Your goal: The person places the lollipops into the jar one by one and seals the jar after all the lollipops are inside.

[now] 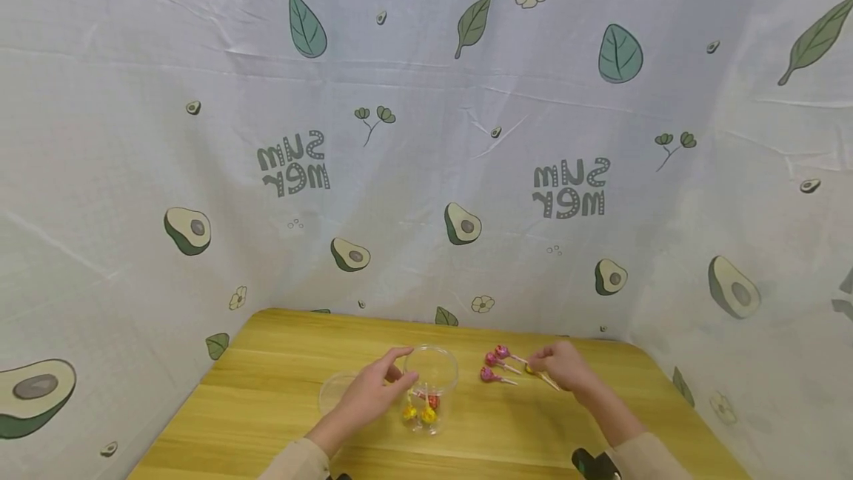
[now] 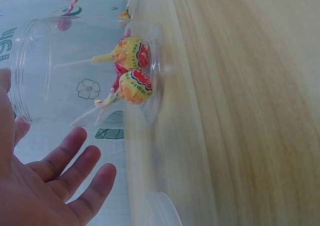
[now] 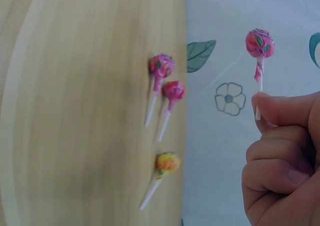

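A clear plastic jar (image 1: 448, 391) stands on the table with yellow lollipops (image 2: 132, 87) and a red-pink one (image 1: 433, 401) at its bottom. My left hand (image 1: 373, 391) holds the jar's rim from the left, thumb in front and index finger behind, while the other fingers spread free. To the right, my right hand (image 3: 280, 161) pinches the white stick of a pink lollipop (image 3: 260, 44) between thumb and index finger, above the table. Two pink lollipops (image 3: 162, 65) and a yellow lollipop (image 3: 167, 162) lie on the table near that hand.
A clear round lid (image 1: 331, 393) lies on the wooden table (image 1: 280, 361) left of the jar, partly behind my left hand. Behind the table's far edge hangs a white curtain (image 1: 413, 169) printed with leaves and avocados.
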`<action>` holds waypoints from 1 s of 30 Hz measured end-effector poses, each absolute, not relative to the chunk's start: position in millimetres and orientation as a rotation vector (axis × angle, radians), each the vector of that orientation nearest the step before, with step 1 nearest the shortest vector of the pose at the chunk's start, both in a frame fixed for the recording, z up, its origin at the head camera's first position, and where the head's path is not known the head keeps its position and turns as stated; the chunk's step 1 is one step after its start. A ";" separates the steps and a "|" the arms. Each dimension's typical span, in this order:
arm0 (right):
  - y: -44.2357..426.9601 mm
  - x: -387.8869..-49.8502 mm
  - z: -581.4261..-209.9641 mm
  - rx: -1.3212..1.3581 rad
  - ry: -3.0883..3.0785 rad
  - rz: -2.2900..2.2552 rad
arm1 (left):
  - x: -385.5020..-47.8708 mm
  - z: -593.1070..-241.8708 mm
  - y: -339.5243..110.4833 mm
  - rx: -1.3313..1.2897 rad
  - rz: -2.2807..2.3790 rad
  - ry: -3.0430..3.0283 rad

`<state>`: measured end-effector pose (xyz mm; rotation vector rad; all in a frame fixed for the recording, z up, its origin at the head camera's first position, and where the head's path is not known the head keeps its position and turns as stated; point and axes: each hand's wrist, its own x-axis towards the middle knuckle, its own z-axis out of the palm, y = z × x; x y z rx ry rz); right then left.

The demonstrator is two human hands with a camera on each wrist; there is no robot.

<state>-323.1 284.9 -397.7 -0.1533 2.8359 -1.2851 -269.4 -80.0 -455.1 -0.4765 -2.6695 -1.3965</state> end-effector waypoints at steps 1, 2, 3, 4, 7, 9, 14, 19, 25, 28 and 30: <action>283.5 -322.7 -394.9 -0.169 2.836 -1.278 | -269.6 -455.2 -79.7 -0.475 -1.394 -2.673; 282.3 -322.8 -392.5 -0.169 2.834 -1.275 | -269.6 -455.0 -79.4 -0.473 -1.391 -2.675; 281.0 -322.9 -389.9 -0.173 2.831 -1.266 | -269.5 -454.7 -79.2 -0.472 -1.391 -2.676; 279.9 -322.9 -387.4 -0.177 2.828 -1.259 | -269.4 -454.2 -78.9 -0.472 -1.391 -2.677; 276.3 -324.0 -380.3 -0.192 2.823 -1.222 | -269.1 -452.1 -78.1 -0.467 -1.384 -2.683; 272.7 -324.3 -375.9 -0.190 2.820 -1.198 | -268.6 -450.5 -77.9 -0.465 -1.389 -2.684; 262.7 -325.1 -365.8 -0.210 2.801 -1.169 | -267.0 -448.6 -77.6 -0.464 -1.385 -2.684; 254.0 -327.4 -357.3 -0.231 2.780 -1.170 | -267.0 -449.3 -77.9 -0.466 -1.375 -2.680; 244.0 -329.2 -347.4 -0.302 2.789 -1.119 | -267.5 -450.0 -78.9 -0.464 -1.365 -2.687; 239.0 -330.3 -343.7 -0.319 2.787 -1.093 | -267.0 -449.9 -79.4 -0.469 -1.359 -2.691; 235.9 -330.7 -341.5 -0.346 2.782 -1.083 | -266.7 -449.7 -79.5 -0.475 -1.359 -2.690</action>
